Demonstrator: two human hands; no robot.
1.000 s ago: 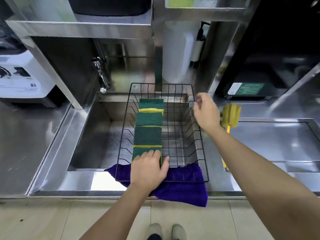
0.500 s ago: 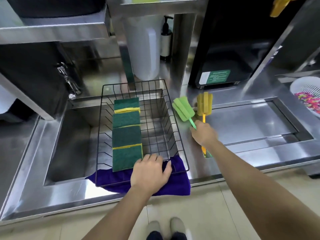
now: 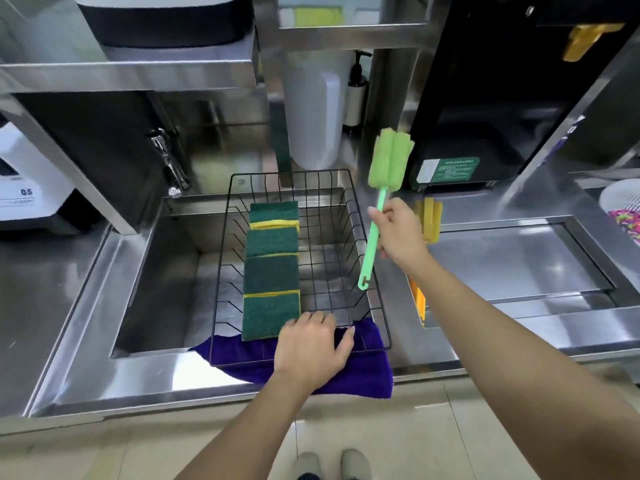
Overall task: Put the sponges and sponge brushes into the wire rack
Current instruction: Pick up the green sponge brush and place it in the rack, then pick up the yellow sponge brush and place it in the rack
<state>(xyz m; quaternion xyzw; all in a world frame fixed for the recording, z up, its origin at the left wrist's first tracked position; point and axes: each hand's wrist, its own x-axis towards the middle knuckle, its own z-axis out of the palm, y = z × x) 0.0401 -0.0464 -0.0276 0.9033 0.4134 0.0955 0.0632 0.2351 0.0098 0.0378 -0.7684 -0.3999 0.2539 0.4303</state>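
Four green-and-yellow sponges [image 3: 271,271] stand in a row on the left half of the black wire rack [image 3: 377,306], overlapping one another from the far wall to the near edge; the rack's right half holds nothing. The rack sits over the sink [image 3: 156,289], its near end resting on a purple cloth [image 3: 360,375] that drapes over the counter [image 3: 104,375] edge. At 2 o'clock from the rack's middle, the right hand [image 3: 401,233] is clamped around the handle of a green sponge brush [image 3: 389,161], held in the air above the rack's right rim, foam head up and away, handle tip pointing down toward the rim. Just behind that hand, a yellow sponge brush [image 3: 429,216] lies on the counter to the right of the rack, partly hidden by the hand and forearm. At 6 o'clock, the left hand [image 3: 311,348] lies palm down with fingers slightly spread on the rack's near rim and the cloth, closed on nothing, fingertips just beside the nearest sponge. A faucet [image 3: 166,161] stands at 10 o'clock beyond the sink, a white jug [image 3: 311,116] and a pump bottle [image 3: 356,91] at 12 o'clock, and a white colander [image 3: 620,199] at 3 o'clock by the frame edge.
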